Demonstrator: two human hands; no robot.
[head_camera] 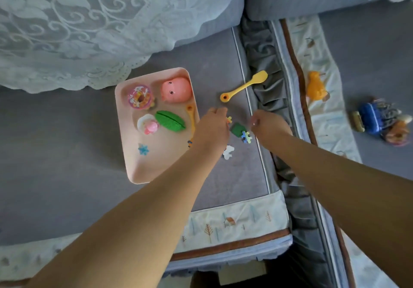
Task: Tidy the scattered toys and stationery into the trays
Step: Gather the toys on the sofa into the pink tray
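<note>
1. Two bare forearms fill the lower frame, nearest the camera, reaching out over a grey sofa cushion [67, 153] with a printed fabric border.
2. White lace cloth [67, 19] hangs over the sofa back, beyond both hands.
3. Left of the left hand [212, 129] lies a pink rounded rectangular tray [131, 169]; the left wrist crosses its right rim.
4. In the tray, all left of that hand: a smooth pink round pig toy [176, 89], a green leaf-shaped toy [170, 120], a pink patterned ring toy [140, 97], a small white-and-pink toy [147, 124], a thin orange spoon [191, 117] along the right rim, and a blue snowflake piece [143, 149].
5. Beyond both hands, a yellow plastic spoon [243, 85] lies on the cushion, apart from them.
6. Well to the right of the right hand [268, 126], across the gap between cushions, rest an orange toy [315, 86] and a blurred blue toy [373, 120].
7. Left grip: fingers curled together, pinching a small orange-yellow puzzle piece [228, 120] at its fingertips.
8. Right grip: fingers curled inward; whether it holds anything, I cannot tell, as the fingertips are blurred.
9. Between the two hands on the cushion lie a flat green piece [237, 129] and, touching it, a blue-and-yellow jigsaw piece [246, 137].
10. A white jigsaw piece [228, 152] lies just beside the left wrist.
</note>
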